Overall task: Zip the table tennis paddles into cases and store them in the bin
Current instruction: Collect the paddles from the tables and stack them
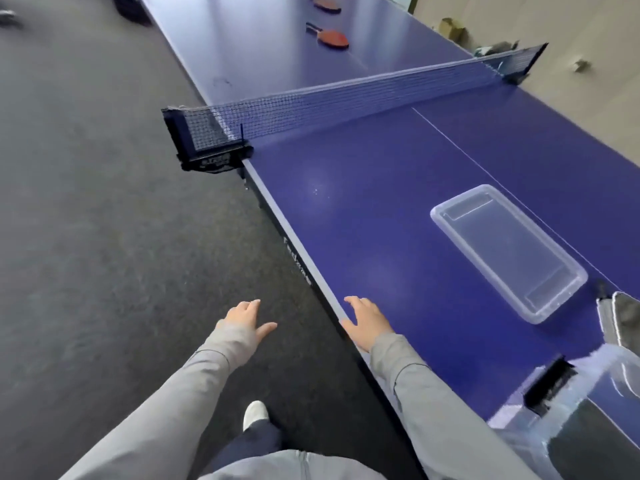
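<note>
A red paddle [332,38] lies on the far half of the blue table [363,202], beyond the net [329,102]. Another red paddle [327,3] lies further back. A clear plastic bin [507,251], with nothing inside, sits on the near half. At the right edge lies a grey and silver case [620,323], partly cut off. My left hand [247,318] hovers over the floor beside the table, fingers apart, holding nothing. My right hand [367,322] is over the table's near side edge, open too.
The net post clamp [207,143] juts out from the table's side. Dark carpet floor [97,237] spreads to the left. A clear plastic box with a black handle [554,393] sits at the lower right. My shoe [254,414] is on the floor below.
</note>
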### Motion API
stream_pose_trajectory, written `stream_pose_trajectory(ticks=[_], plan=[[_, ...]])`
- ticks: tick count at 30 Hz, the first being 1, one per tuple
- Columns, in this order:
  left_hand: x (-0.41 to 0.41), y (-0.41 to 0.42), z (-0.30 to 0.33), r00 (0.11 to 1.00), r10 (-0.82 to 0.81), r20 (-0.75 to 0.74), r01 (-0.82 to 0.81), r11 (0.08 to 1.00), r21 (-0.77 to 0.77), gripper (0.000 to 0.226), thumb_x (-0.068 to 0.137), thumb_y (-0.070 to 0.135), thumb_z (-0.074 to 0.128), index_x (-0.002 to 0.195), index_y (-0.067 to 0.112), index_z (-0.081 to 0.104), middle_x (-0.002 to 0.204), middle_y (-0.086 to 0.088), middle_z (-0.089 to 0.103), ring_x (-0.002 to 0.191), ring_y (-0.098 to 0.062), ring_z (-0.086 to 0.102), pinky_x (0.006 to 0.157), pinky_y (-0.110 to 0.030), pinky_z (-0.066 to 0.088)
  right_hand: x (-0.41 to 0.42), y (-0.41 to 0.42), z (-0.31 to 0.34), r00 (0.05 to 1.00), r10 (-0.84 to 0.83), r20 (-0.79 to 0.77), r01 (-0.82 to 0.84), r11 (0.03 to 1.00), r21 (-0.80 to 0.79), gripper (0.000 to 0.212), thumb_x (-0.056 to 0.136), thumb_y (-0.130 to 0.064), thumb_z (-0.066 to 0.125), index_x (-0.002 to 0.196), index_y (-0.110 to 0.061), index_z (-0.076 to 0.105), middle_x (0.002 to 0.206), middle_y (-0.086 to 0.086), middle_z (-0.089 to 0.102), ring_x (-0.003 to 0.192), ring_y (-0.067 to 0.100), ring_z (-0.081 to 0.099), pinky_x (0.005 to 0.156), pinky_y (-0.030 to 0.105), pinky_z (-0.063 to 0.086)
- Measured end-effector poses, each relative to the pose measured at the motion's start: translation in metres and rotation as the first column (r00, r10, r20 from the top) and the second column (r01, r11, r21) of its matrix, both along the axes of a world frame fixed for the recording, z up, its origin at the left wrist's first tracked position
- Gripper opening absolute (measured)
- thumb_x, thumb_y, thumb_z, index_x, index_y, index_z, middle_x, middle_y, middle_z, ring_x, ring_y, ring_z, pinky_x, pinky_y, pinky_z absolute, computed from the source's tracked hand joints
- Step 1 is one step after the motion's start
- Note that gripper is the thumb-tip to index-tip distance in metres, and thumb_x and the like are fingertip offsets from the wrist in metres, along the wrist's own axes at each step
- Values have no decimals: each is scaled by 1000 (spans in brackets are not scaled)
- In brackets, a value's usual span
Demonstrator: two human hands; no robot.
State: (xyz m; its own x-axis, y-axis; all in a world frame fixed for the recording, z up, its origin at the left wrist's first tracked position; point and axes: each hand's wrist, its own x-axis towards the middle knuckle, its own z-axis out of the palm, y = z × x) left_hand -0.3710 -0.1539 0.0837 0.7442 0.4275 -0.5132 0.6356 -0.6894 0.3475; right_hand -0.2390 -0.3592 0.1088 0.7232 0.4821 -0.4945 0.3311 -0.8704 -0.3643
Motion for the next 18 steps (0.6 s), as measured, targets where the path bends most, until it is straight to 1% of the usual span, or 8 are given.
stream_pose_trajectory(ticks=[4, 7, 10, 13, 18], plan=[[-36, 46, -18, 992, 95, -87, -96, 995, -11, 69, 91, 56, 44, 145, 18, 28, 148, -2, 33, 134, -24, 35, 107, -41, 34, -13, 57, -18, 988, 154, -15, -155, 982, -106, 50, 96, -33, 48, 142, -17, 35, 143, 7, 41, 133, 27, 37, 107, 40, 35], [-60, 76, -28, 977, 173, -122, -178, 984, -29, 68, 90, 56, 45, 145, 19, 28, 148, -2, 33, 133, -24, 36, 106, -41, 35, -17, 93, -27, 971, 232, -55, -238, 959, -156, 48, 96, -33, 48, 141, -18, 36, 141, 7, 43, 130, 27, 41, 106, 38, 37], [-83, 100, -40, 952, 259, -166, -271, 961, -52, 69, 90, 57, 44, 146, 19, 27, 149, -1, 32, 134, -23, 36, 107, -41, 34, -17, 124, -33, 955, 276, -107, -289, 946, -147, 48, 96, -32, 50, 140, -17, 38, 139, 8, 45, 130, 25, 43, 107, 38, 37], [-96, 118, -49, 919, 330, -214, -350, 935, -62, 69, 91, 56, 44, 146, 19, 26, 149, -2, 31, 134, -24, 34, 108, -42, 33, -10, 150, -37, 948, 298, -115, -312, 941, -131, 47, 95, -30, 51, 139, -16, 40, 139, 8, 46, 131, 24, 42, 110, 37, 35], [-95, 147, -59, 879, 410, -244, -439, 896, -75, 69, 91, 55, 44, 146, 18, 26, 149, -3, 31, 135, -25, 34, 110, -42, 31, 8, 190, -51, 931, 336, -143, -357, 919, -167, 46, 96, -30, 50, 139, -16, 40, 138, 8, 46, 131, 24, 41, 109, 35, 34]])
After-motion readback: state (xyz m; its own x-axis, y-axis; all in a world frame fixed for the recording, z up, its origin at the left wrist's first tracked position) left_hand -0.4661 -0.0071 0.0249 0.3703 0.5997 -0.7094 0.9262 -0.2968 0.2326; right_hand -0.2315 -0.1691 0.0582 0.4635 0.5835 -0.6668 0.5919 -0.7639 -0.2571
